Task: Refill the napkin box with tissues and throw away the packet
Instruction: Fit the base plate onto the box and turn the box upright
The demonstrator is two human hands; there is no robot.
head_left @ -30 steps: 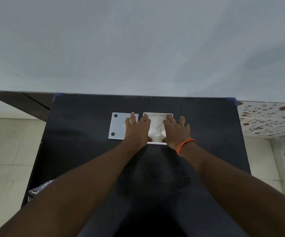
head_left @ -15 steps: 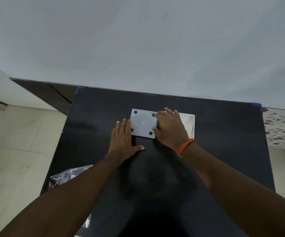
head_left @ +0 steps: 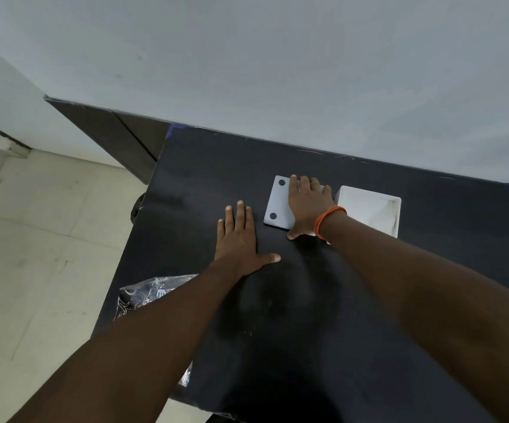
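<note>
The white square napkin box stands open on the black table, with white tissue showing inside. Just left of it lies the flat grey lid with dark round pads at its corners. My right hand, with an orange band at the wrist, lies flat on the lid, thumb at its near edge. Whether it grips the lid is unclear. My left hand rests flat on the table left of the lid, fingers apart, holding nothing. The crumpled dark plastic packet lies at the table's left edge, partly under my left forearm.
The table stands against a pale grey wall. A dark cabinet is at the back left. Light floor tiles lie beyond the table's left edge.
My right hand has moved left off the box onto the lid. My left hand left the box and settled flat on the table. The view has swung left.
</note>
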